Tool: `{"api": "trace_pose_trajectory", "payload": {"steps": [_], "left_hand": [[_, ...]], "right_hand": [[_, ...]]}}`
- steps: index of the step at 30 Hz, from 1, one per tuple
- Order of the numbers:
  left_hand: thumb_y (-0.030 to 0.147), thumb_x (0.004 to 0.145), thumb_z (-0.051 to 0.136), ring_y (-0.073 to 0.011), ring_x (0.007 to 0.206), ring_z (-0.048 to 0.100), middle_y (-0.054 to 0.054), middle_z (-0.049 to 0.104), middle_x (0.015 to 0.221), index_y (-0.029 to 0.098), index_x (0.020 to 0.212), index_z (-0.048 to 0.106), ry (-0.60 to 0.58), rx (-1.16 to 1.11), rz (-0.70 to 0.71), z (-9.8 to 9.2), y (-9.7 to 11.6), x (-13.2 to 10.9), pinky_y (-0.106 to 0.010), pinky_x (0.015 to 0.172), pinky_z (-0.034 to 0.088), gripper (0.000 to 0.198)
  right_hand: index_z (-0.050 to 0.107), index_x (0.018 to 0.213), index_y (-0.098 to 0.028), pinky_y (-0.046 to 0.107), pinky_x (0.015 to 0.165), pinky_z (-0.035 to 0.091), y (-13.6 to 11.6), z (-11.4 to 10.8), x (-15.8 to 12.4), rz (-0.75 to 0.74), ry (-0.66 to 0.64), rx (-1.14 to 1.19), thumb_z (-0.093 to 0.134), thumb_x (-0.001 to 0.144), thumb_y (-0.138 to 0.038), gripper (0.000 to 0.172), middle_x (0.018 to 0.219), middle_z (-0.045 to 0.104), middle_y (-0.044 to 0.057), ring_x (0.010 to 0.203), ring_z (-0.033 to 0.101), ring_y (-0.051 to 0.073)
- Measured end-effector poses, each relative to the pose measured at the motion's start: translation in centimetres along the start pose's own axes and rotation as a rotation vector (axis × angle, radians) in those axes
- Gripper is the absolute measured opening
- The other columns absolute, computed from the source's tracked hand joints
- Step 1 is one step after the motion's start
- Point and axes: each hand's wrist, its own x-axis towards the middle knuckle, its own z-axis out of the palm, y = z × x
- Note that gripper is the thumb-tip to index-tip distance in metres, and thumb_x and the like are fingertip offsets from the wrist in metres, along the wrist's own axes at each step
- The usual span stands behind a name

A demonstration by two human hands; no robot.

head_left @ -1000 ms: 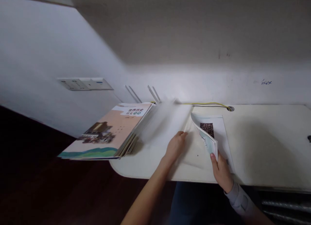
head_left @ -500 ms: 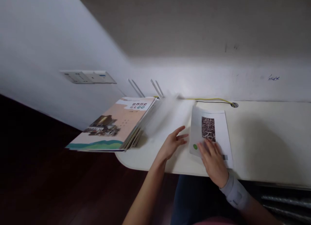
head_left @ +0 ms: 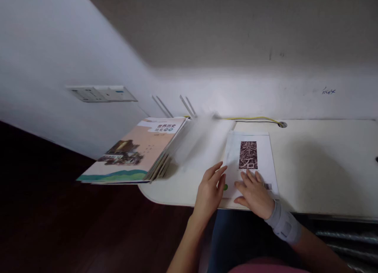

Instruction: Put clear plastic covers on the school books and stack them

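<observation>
A white booklet (head_left: 232,147) with a dark panel of pale characters lies flat at the front edge of the white desk. My right hand (head_left: 254,191), with a grey band on its wrist, rests on the lower part of this cover with its fingers spread. At the booklet's lower left edge is my left hand (head_left: 211,188), fingers stretched and slightly curved, beside a green dot on the cover. Whether it touches the edge I cannot tell. Neither hand grips anything.
A stack of books (head_left: 138,147), with a peach history cover on top, juts past the desk's left end. A pale blurred shape (head_left: 197,139) lies beside it. Behind are a yellow cable (head_left: 251,118) and a cable hole (head_left: 282,124). A socket panel (head_left: 102,94) is on the left wall.
The booklet's left side has come down flat, and the booklet sits slightly further left. My left hand has moved right to its edge. My right hand's fingers have spread on the cover.
</observation>
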Motion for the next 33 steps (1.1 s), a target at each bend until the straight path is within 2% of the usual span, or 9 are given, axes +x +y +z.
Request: {"api": "trace_pose_trajectory", "payload": {"steps": [10,16,19,21,23,25,27,30,33], "left_hand": [[0.034,0.088,0.046,-0.0217,0.108,0.057,-0.009,0.062,0.116,0.02,0.107,0.064,0.052,-0.12,-0.098,-0.4,0.2,0.2,-0.04,0.095,0.046,0.03],[0.036,0.087,0.047,-0.022,0.107,0.058,-0.009,0.062,0.115,0.021,0.104,0.065,0.049,-0.182,-0.147,-0.8,0.4,0.1,-0.042,0.095,0.046,0.029],[0.036,0.087,0.049,-0.0212,0.106,0.057,-0.009,0.061,0.114,0.02,0.107,0.062,0.198,-0.281,-0.211,-0.9,1.0,-0.2,-0.039,0.09,0.049,0.029],[0.035,0.087,0.049,-0.0202,0.107,0.057,-0.009,0.059,0.116,0.02,0.113,0.058,0.374,-0.367,-0.261,-0.4,1.7,-0.4,-0.036,0.089,0.05,0.031],[0.035,0.089,0.047,-0.0199,0.11,0.055,-0.01,0.055,0.123,0.022,0.121,0.052,0.447,-0.443,-0.265,0.6,2.9,-0.5,-0.036,0.092,0.048,0.036],[0.035,0.092,0.041,-0.0214,0.12,0.048,-0.011,0.045,0.135,0.025,0.133,0.041,0.331,-0.466,-0.183,2.2,4.7,-0.2,-0.039,0.099,0.043,0.042],[0.036,0.094,0.034,-0.0247,0.134,0.031,-0.012,0.03,0.147,0.027,0.142,0.027,0.111,-0.416,-0.024,4.1,7.1,0.5,-0.045,0.105,0.034,0.049],[0.046,0.092,0.033,-0.033,0.14,0.007,-0.011,0.015,0.153,0.027,0.145,0.021,-0.215,-0.22,0.234,6.9,11.2,1.7,-0.057,0.107,0.024,0.057],[0.056,0.086,0.039,-0.041,0.138,0.006,-0.009,0.019,0.152,0.029,0.141,0.033,-0.408,0.028,0.395,9.3,14.1,2.2,-0.068,0.101,0.02,0.061]], "right_hand": [[0.061,0.106,-0.017,0.055,0.098,0.032,0.9,-1.7,0.5,-0.066,-0.151,-0.018,0.063,0.08,-0.042,0.036,0.127,0.051,0.017,0.127,0.037,0.036],[0.065,0.081,-0.016,0.046,0.093,0.037,1.2,-2.8,1.0,-0.099,-0.147,0.159,0.056,0.086,-0.028,0.015,0.099,0.064,0.011,0.109,0.053,0.028],[0.063,0.073,-0.017,0.033,0.081,0.043,1.7,-2.4,1.0,0.011,-0.012,0.5,0.048,0.087,-0.02,0.021,0.077,0.065,0.004,0.08,0.061,0.017],[0.062,0.074,-0.017,0.027,0.068,0.044,2.3,-1.9,0.5,0.209,0.204,0.773,0.049,0.086,-0.026,0.02,0.07,0.063,0.001,0.067,0.058,0.014],[0.061,0.075,-0.017,0.024,0.06,0.043,2.9,-1.6,-0.5,0.423,0.472,0.973,0.051,0.084,-0.033,0.021,0.067,0.06,0.0,0.063,0.055,0.013],[0.06,0.075,-0.017,0.023,0.059,0.042,3.7,-1.6,-2.1,0.551,0.675,1.044,0.053,0.082,-0.035,0.021,0.066,0.058,-0.002,0.062,0.052,0.012],[0.058,0.073,-0.018,0.023,0.06,0.042,4.5,-2.0,-3.9,0.587,0.751,1.011,0.054,0.082,-0.035,0.019,0.065,0.056,-0.003,0.062,0.052,0.012],[0.057,0.073,-0.018,0.026,0.066,0.045,6.0,-2.9,-6.8,0.569,0.691,0.861,0.054,0.082,-0.034,0.019,0.068,0.06,-0.001,0.067,0.055,0.014],[0.06,0.084,-0.018,0.03,0.072,0.048,8.0,-3.9,-9.8,0.511,0.516,0.628,0.047,0.087,-0.034,0.021,0.079,0.066,0.003,0.075,0.06,0.018]]}}
